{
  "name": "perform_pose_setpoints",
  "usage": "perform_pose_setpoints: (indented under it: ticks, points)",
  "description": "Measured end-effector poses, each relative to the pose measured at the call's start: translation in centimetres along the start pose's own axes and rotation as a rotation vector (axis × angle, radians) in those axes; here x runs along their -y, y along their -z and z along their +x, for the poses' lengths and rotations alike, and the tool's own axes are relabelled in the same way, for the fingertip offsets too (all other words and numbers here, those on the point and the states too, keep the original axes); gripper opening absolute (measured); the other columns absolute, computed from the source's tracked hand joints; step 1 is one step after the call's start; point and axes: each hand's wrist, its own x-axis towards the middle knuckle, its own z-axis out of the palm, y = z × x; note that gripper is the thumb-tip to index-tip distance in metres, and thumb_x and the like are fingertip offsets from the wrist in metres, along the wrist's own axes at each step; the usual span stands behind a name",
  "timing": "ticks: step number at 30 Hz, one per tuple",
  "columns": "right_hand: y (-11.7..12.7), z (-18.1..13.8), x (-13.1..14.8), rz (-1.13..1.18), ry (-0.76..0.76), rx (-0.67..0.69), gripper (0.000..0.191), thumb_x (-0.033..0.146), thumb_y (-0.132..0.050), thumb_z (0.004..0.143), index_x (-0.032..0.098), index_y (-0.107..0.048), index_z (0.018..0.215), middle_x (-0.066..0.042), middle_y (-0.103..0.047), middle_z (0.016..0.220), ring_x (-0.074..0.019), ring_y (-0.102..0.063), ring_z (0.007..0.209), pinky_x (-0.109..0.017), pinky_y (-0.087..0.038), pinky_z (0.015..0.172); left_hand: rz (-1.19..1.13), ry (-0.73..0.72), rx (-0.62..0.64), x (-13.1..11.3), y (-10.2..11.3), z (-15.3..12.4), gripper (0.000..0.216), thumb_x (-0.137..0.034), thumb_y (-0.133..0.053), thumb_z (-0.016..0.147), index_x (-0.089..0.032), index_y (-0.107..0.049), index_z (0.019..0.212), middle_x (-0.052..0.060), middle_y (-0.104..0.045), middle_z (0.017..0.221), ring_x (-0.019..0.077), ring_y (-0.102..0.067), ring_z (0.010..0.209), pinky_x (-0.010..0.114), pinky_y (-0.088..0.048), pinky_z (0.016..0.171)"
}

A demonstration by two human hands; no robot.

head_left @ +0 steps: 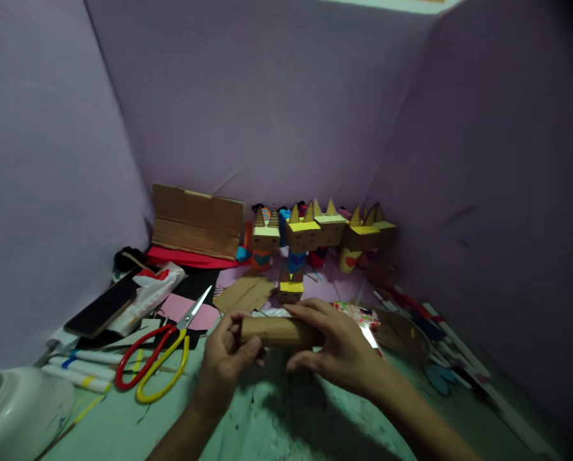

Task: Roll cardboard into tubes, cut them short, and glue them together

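A brown cardboard tube [279,331] lies sideways between both hands, just above the table's front part. My left hand [223,362] is closed on its left end, thumb in front and fingers behind. Around the right end curves my right hand [341,346], thumb below and fingers over the top. Just beyond the tube sits a small cardboard box head [290,294] with pointed ears and a yellow top. Scissors [183,328] with one red and one yellow handle rest left of my left hand, blades apart.
Several cardboard animal figures [303,238] stand at the back. A folded cardboard sheet [197,221] leans at the back left. White markers [82,371], a dark phone [104,304] and a white jar [31,403] occupy the left. More markers [454,336] lie right. Walls enclose the table.
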Motion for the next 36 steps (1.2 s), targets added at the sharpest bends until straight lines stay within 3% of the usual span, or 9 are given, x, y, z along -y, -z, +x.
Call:
perform_pose_setpoints:
  ticks: [3, 9, 12, 16, 20, 24, 27, 30, 36]
  points:
    - [0.1, -1.5, -1.3, 0.309, -0.107, -0.194, 0.067, 0.042, -0.079, 0.063, 0.026, -0.055, 0.123, -0.010, -0.058, 0.122, -0.0272, -0.054, 0.111, -0.043, -0.043, 0.093, -0.089, 0.043, -0.079, -0.4, -0.1, 0.1, 0.047, -0.028, -0.077, 0.061, -0.015, -0.049, 0.097, -0.002, -0.062, 0.069, 0.0114, -0.060, 0.052, 0.021, -0.050, 0.049]
    - [-1.7, -2.6, -2.3, 0.693, -0.258, -0.179, 0.045, 0.027, -0.075, 0.066, 0.022, -0.063, 0.110, -0.007, -0.066, 0.108, -0.0237, -0.061, 0.099, -0.037, -0.048, 0.084, -0.037, 0.098, -0.116, -0.5, -0.6, -0.2, 0.052, -0.029, -0.079, 0.059, -0.016, -0.052, 0.101, -0.001, -0.064, 0.070, 0.0119, -0.061, 0.052, 0.020, -0.050, 0.048]
    - [-1.7, -2.7, -2.0, 0.659, -0.259, -0.200, 0.036, 0.024, -0.072, 0.066, 0.021, -0.067, 0.101, -0.006, -0.068, 0.097, -0.0225, -0.062, 0.090, -0.035, -0.048, 0.079, 0.017, 0.083, -0.089, -0.5, -0.5, -0.3, 0.051, -0.030, -0.079, 0.059, -0.016, -0.055, 0.101, -0.001, -0.065, 0.071, 0.0116, -0.061, 0.053, 0.019, -0.050, 0.051]
    - [-0.9, -3.1, -2.4, 0.607, -0.419, -0.162, 0.063, 0.031, -0.075, 0.059, 0.019, -0.055, 0.118, -0.009, -0.066, 0.105, -0.0225, -0.063, 0.086, -0.035, -0.050, 0.075, 0.011, -0.004, -0.175, -0.9, 0.5, 0.7, 0.045, -0.028, -0.080, 0.057, -0.017, -0.059, 0.095, -0.002, -0.064, 0.069, 0.0103, -0.059, 0.051, 0.018, -0.049, 0.050]
    - [-1.3, -3.2, -2.2, 0.196, -0.707, -0.024, 0.040, 0.052, -0.053, 0.077, 0.015, -0.067, 0.083, -0.011, -0.068, 0.078, -0.0256, -0.064, 0.074, -0.036, -0.044, 0.064, -0.029, -0.013, -0.264, -1.2, 1.6, 2.1, 0.045, -0.027, -0.081, 0.054, -0.016, -0.060, 0.092, -0.002, -0.064, 0.068, 0.0111, -0.059, 0.052, 0.018, -0.049, 0.046]
    - [-2.7, -2.5, -0.9, -0.049, -0.777, 0.108, 0.045, 0.060, -0.055, 0.071, 0.017, -0.065, 0.073, -0.013, -0.068, 0.071, -0.0303, -0.062, 0.069, -0.035, -0.036, 0.056, -0.016, 0.020, -0.309, -0.8, 1.6, 2.5, 0.049, -0.025, -0.082, 0.049, -0.015, -0.060, 0.092, -0.003, -0.064, 0.065, 0.0114, -0.058, 0.048, 0.018, -0.049, 0.043]
    - [-3.5, -2.4, -0.7, -0.039, -0.771, 0.097, 0.034, 0.051, -0.064, 0.065, 0.019, -0.059, 0.074, -0.008, -0.065, 0.069, -0.0262, -0.059, 0.065, -0.031, -0.032, 0.053, -0.014, 0.040, -0.305, -0.6, 1.4, 2.3, 0.050, -0.023, -0.083, 0.047, -0.014, -0.060, 0.090, -0.002, -0.064, 0.063, 0.0114, -0.057, 0.047, 0.018, -0.048, 0.041]
    - [-4.1, -3.0, -1.7, 0.251, -0.641, -0.023, 0.026, 0.030, -0.066, 0.060, 0.022, -0.051, 0.079, 0.000, -0.060, 0.067, -0.0183, -0.054, 0.061, -0.027, -0.034, 0.052, -0.062, 0.051, -0.281, -0.8, 1.4, 2.2, 0.049, -0.024, -0.083, 0.047, -0.014, -0.060, 0.088, -0.001, -0.064, 0.063, 0.0119, -0.057, 0.048, 0.018, -0.048, 0.042]
    - [-5.0, -3.5, -4.1, 0.508, -0.380, -0.237, 0.036, 0.009, -0.056, 0.063, 0.022, -0.053, 0.096, 0.000, -0.061, 0.087, -0.0176, -0.056, 0.081, -0.029, -0.042, 0.074, -0.065, 0.051, -0.205, -0.7, 1.3, 1.8, 0.053, -0.025, -0.085, 0.047, -0.016, -0.060, 0.093, -0.001, -0.064, 0.075, 0.0132, -0.060, 0.054, 0.020, -0.051, 0.045]
